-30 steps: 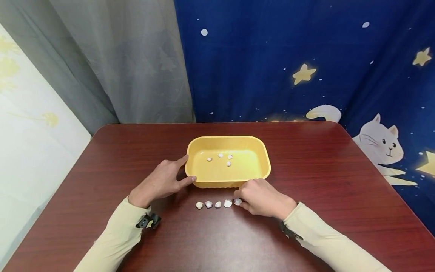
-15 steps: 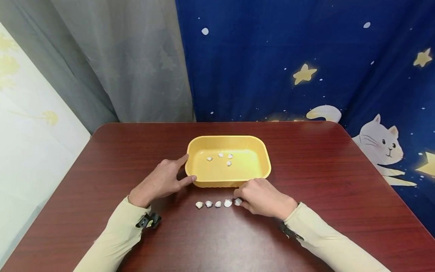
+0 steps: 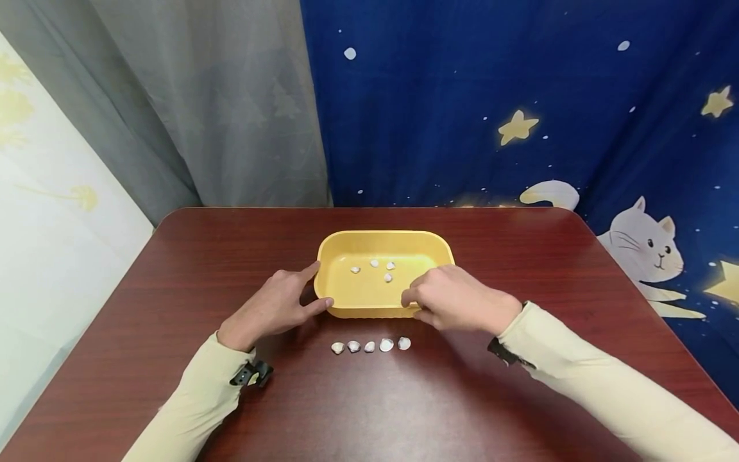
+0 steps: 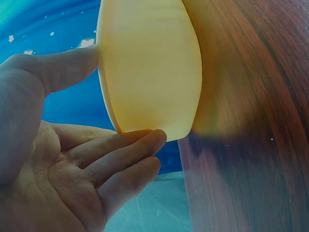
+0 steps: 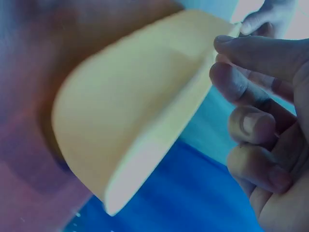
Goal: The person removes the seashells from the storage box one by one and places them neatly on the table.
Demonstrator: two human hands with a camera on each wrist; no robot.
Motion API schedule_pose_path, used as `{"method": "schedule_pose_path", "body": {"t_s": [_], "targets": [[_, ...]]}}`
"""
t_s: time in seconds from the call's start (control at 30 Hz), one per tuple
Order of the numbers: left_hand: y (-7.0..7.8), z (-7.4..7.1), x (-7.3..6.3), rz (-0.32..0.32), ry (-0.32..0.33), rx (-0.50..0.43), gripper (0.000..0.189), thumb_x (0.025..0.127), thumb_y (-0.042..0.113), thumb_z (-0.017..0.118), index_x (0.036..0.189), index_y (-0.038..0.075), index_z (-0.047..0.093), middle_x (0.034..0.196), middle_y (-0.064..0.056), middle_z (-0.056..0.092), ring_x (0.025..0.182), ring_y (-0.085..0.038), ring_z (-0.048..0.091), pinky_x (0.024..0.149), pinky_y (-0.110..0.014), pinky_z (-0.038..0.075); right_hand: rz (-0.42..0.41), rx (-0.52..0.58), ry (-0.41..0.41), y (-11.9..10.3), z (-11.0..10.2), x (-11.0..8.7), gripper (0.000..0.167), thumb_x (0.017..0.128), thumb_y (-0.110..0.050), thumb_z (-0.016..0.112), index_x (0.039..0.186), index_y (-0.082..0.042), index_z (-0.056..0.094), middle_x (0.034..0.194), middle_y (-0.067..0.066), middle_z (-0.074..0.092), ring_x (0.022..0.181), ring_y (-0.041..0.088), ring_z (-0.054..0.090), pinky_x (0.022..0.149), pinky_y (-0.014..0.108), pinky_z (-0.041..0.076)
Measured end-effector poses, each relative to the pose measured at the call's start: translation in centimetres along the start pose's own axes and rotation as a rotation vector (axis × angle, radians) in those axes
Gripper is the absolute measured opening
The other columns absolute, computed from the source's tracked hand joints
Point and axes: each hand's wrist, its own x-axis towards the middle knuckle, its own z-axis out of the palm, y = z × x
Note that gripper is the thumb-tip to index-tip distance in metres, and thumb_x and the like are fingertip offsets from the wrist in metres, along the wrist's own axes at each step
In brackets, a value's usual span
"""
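A yellow plastic tub [image 3: 369, 303] stands on the table with several small whitish seashells [image 3: 388, 278] on its floor. More seashells [image 3: 386, 345] lie in a row in front of it. My left hand [image 3: 271, 308] touches the tub's left end, its thumb and fingers spread along the rim; the left wrist view shows the fingers mostly straight against the wall. Over the tub's front right rim is my right hand [image 3: 458, 300], fingers loosely curled. In the right wrist view its thumb and index finger stand apart beside the rim, with nothing visible between them.
The dark red wooden table [image 3: 242, 237] extends to both sides of the tub. Behind it hang a grey curtain [image 3: 231, 115] and a blue curtain [image 3: 416, 115] with stars and a cat.
My right hand has left the rightmost seashell of the row, which now lies uncovered, and has moved up and right over the tub's rim. The left hand stays put.
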Motion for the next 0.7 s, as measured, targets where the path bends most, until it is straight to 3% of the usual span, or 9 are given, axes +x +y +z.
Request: {"method": "schedule_pose_path", "body": {"t_s": [0.33, 0.7], "targets": [[0.1, 0.0, -0.1, -0.004, 0.004, 0.007, 0.072, 0.09, 0.039, 0.073, 0.144, -0.002, 0.048, 0.092, -0.016, 0.073, 0.084, -0.025, 0.068, 0.085, -0.043, 0.056, 0.006, -0.021, -0.059, 1.9, -3.0, 3.0, 0.018, 0.081, -0.014, 0.08, 0.096, -0.021, 0.077, 0.078, -0.008, 0.072, 0.068, 0.004, 0.061, 0.061, 0.031, 0.053], [0.0, 0.1, -0.1, 0.007, 0.023, 0.009, 0.072, 0.089, 0.038, 0.074, 0.143, -0.002, 0.05, 0.095, -0.016, 0.073, 0.084, -0.023, 0.068, 0.085, -0.044, 0.057, 0.072, 0.036, -0.108, 5.5, -1.3, 7.0, 0.01, 0.082, -0.013, 0.079, 0.092, -0.015, 0.077, 0.07, -0.006, 0.064, 0.069, 0.01, 0.059, 0.067, 0.032, 0.053]]}}
